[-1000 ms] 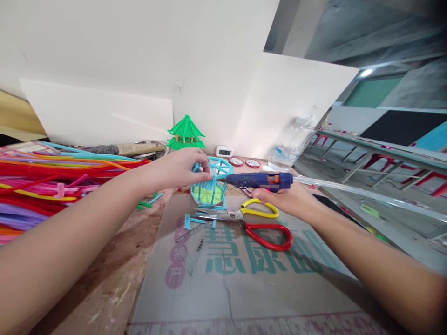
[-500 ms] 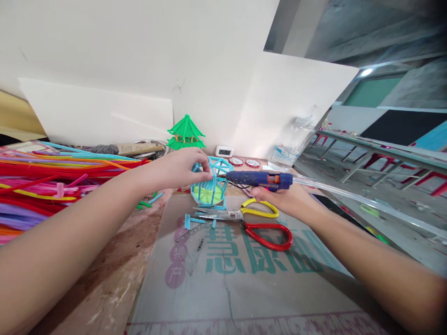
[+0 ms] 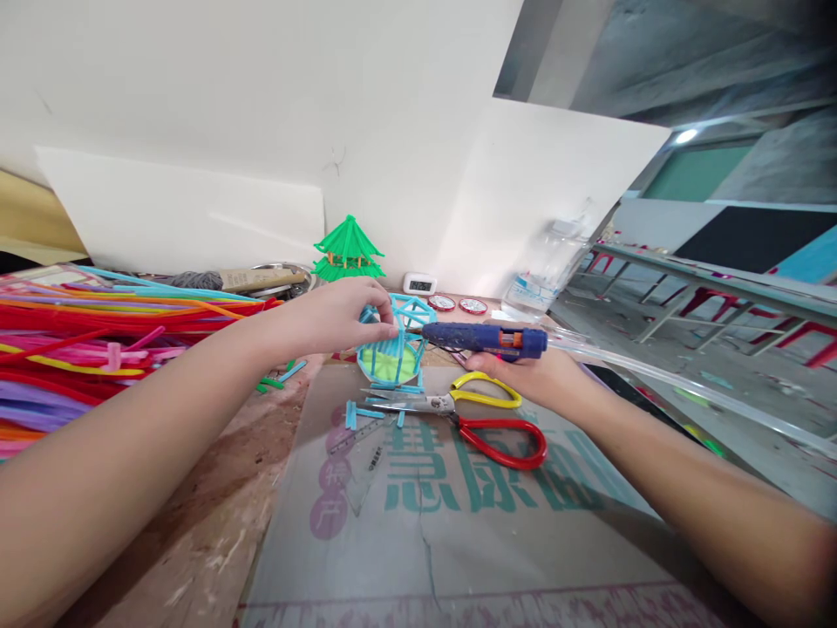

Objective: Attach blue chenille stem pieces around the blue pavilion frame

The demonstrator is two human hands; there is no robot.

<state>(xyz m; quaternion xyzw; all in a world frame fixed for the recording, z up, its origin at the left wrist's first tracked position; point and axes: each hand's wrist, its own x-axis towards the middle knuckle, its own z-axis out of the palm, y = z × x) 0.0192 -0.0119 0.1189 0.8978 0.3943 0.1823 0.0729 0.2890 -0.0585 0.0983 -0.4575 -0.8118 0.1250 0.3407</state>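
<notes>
A small light-blue straw model (image 3: 394, 352) with a green base stands on the table beyond the cardboard sheet. My left hand (image 3: 336, 315) is closed on its upper left part, fingertips pinching the straws. My right hand (image 3: 523, 373) grips a blue hot glue gun (image 3: 482, 338), whose nozzle points left and touches the model near my left fingertips. A long clear glue stick (image 3: 660, 378) sticks out of the gun's back toward the right.
Yellow-and-red scissors (image 3: 480, 417) and cut blue straw bits (image 3: 364, 410) lie on a printed cardboard sheet (image 3: 471, 515). A clear ruler (image 3: 363, 467) lies there too. A heap of coloured straws (image 3: 85, 340) fills the left. A green straw pagoda (image 3: 346, 249) and small clock (image 3: 419, 283) stand by the white boards.
The glue gun's rear end and the glue stick have dipped slightly lower. My left hand and the model have stayed in place.
</notes>
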